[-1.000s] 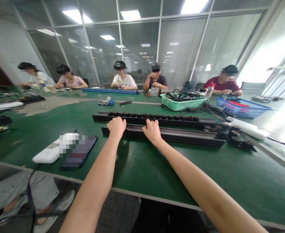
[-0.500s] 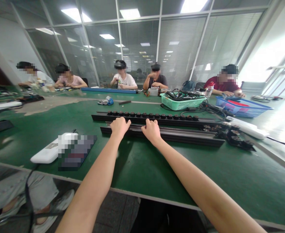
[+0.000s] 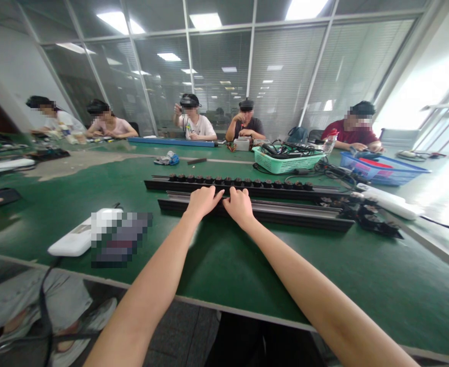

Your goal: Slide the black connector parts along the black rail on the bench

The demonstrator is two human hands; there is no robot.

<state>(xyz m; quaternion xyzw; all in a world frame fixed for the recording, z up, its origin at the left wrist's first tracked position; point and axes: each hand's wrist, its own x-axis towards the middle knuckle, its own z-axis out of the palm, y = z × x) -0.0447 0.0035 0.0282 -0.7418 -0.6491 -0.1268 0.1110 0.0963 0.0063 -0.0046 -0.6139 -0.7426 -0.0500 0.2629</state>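
Two long black channel rails lie crosswise on the green table. My left hand (image 3: 203,201) and my right hand (image 3: 240,205) are side by side on the near rail (image 3: 304,216), left of its middle. The fingers of both hands curl over its far side, with the thumbs close together; the fingertips are partly hidden behind the rail. Just beyond, the far rail (image 3: 156,186) carries a row of small round black parts (image 3: 247,182). At the right ends of the rails sits a bunch of similar black parts (image 3: 370,209).
A white power strip (image 3: 390,201) lies at right, behind the loose parts. Farther back are a green basket (image 3: 285,164) of cables and a blue basket (image 3: 385,171). At left lie a white device (image 3: 75,239) and a blurred-out flat object (image 3: 121,242). Several people sit around the table.
My left hand has slid right along the near rail, close to my right hand, which has stayed in place. The rails have not visibly moved.
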